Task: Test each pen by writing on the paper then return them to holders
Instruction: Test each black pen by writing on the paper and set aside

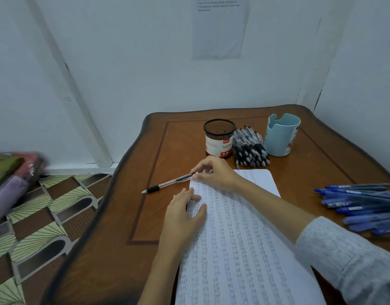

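Note:
A sheet of paper (238, 238) covered in rows of small writing lies on the wooden table (128, 216). My left hand (183, 214) rests flat on its left edge. My right hand (213, 172) pinches the rear end of a clear pen with a black grip (165, 184), which points left with its tip over the bare table. A black mesh holder (219, 137) and a light blue cup holder (281, 134) stand at the back; no pens show above their rims.
A pile of black pens (250, 148) lies between the two holders. A heap of blue pens (361, 205) lies at the right edge of the table. Folded cloths (11, 175) lie on the patterned floor at left. White walls enclose the corner.

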The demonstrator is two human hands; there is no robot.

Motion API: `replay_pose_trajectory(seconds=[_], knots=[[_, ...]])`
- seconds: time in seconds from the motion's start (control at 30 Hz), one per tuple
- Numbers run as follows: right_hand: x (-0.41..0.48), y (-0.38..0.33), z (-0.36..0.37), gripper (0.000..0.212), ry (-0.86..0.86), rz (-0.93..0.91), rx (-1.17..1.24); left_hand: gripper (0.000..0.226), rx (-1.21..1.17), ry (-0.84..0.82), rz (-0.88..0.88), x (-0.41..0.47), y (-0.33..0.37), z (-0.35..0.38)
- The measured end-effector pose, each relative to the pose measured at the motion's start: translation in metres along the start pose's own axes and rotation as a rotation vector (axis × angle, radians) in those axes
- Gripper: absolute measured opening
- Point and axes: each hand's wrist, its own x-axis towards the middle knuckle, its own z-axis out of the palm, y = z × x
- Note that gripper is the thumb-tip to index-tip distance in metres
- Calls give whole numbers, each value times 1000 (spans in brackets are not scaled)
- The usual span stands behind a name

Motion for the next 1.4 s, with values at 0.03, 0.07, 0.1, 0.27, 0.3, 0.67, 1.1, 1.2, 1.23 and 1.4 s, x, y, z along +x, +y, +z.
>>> replay_pose_trajectory(seconds=[0.03, 0.07, 0.1, 0.27, 0.3, 0.67, 1.1, 1.2, 1.23, 1.4], knots=[[-2, 0, -3, 7, 14, 18, 36, 16, -4, 1, 2, 0, -1, 0], [-5, -1, -6, 7, 30, 36, 73, 16, -9, 0, 5, 0, -1, 0], [-8, -1, -9, 7, 46, 53, 102, 16, -10, 0, 10, 0, -1, 0], [-28, -4, -29, 11, 146, 82, 227, 15, -12, -3, 4, 1, 0, 0], [-32, -5, -33, 11, 180, 89, 268, 15, -15, -4, -1, 1, 0, 0], [-77, -25, -85, 9, 658, 246, 1071, 14, -37, -16, -4, -2, 2, -2], [-149, -1, -111, 18, 582, 440, 1339, 18, -45, -26, -13, -2, 1, -2], [-157, 1, -107, 27, 476, 536, 1366, 16, -46, -25, -6, -2, 1, -2], [-159, 2, -103, 32, 449, 563, 1375, 15, -49, -24, -3, -2, 1, -2], [-167, 8, -93, 62, 428, 626, 1250, 14, -32, -27, 16, -2, 2, -1]])
